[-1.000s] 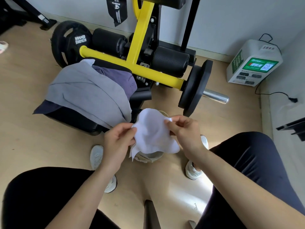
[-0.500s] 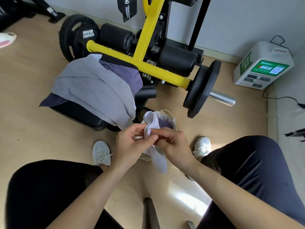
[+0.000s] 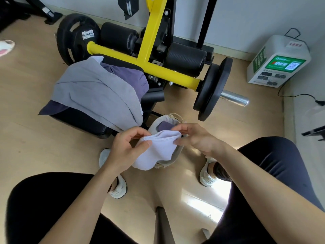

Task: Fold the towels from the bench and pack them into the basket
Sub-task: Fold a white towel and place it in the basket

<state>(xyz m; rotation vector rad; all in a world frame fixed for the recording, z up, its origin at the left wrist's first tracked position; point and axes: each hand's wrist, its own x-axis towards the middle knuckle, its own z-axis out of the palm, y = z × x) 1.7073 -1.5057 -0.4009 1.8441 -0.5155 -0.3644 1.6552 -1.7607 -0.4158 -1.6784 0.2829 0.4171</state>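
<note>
Head cam, looking down btwn the person's knees. Small white soft cloth towel (image 3: 159, 150), folded over, is held up w/ both hands just above a round beige fabric basket (image 3: 173, 160) on the pale wood floor (image 3: 26, 147). Left hand (image 3: 125, 152) pinches the towel's left top corner, thumb on front, fingers curled behind. Right hand (image 3: 198, 138) pinches the right top corner btwn thumb & forefinger, other fingers loosely spread. Towel's lower part sags over the basket's near side, hiding most of the opening; a purple cloth (image 3: 164, 125) shows inside the basket at the far rim.

Just left of & behind the basket: black padded bench (image 3: 79, 120) w/ a big grey towel (image 3: 95, 95) draped over it, a dark purple towel (image 3: 126, 76) partly under the grey one. Behind that, yellow-framed gym machine (image 3: 149, 50) w/ black weight plates (image 3: 212, 88). White & green charging box (image 3: 279, 62) near the wall, far right. White sneakers (image 3: 208, 175) either side of the basket.
</note>
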